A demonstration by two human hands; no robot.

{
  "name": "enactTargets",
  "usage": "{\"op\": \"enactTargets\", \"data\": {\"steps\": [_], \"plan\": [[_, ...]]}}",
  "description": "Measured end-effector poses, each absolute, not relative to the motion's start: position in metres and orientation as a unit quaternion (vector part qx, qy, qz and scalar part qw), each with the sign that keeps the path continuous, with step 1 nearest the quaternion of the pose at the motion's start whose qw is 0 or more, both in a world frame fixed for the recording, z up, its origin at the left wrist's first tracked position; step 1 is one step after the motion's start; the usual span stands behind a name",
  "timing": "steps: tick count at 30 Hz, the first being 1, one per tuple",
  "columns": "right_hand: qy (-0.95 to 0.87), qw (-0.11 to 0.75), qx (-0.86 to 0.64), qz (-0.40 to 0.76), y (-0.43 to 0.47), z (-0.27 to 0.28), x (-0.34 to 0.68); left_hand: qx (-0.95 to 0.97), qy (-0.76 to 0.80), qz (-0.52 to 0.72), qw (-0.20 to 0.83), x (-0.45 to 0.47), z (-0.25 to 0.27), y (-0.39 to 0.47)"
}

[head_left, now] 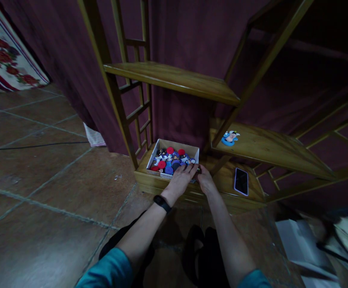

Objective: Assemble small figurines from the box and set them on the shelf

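Note:
A shallow white cardboard box (177, 143) stands on the low wooden cabinet top, filled with small colourful toy figures and red, blue and dark round discs. At the box's front right corner, my left hand (183, 178), with a dark band on the wrist, has its fingers bent toward my right hand (204, 180). The fingertips of both hands meet around a small dark thing just outside the box's right side. Fingers cover most of that thing, so its kind cannot be made out.
A phone (241, 181) lies on the cabinet top (221, 175) to the right. One blue and white toy figure (230, 138) stands on a raised shelf (263, 146). Another wooden shelf (170, 78) juts out above the box. White boxes (302, 240) stand on the floor at right.

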State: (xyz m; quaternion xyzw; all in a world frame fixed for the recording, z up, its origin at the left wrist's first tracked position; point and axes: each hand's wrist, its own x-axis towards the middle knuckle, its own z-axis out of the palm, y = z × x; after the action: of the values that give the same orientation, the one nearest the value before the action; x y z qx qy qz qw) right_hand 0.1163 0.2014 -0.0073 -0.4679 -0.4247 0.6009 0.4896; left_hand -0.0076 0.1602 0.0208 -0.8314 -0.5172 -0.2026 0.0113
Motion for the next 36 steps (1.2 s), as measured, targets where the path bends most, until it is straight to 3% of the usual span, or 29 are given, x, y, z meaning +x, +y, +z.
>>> {"op": "enactTargets", "data": {"steps": [28,36], "plan": [[-0.408,0.489,-0.465,0.615,0.205,-0.008,0.116,-0.726,-0.558,-0.361,-0.179,-0.014,0.001,0.182],[-0.4,0.487,-0.462,0.624,0.201,0.001,0.114,-0.587,-0.571,-0.444,-0.364,-0.018,-0.011,0.197]]}}
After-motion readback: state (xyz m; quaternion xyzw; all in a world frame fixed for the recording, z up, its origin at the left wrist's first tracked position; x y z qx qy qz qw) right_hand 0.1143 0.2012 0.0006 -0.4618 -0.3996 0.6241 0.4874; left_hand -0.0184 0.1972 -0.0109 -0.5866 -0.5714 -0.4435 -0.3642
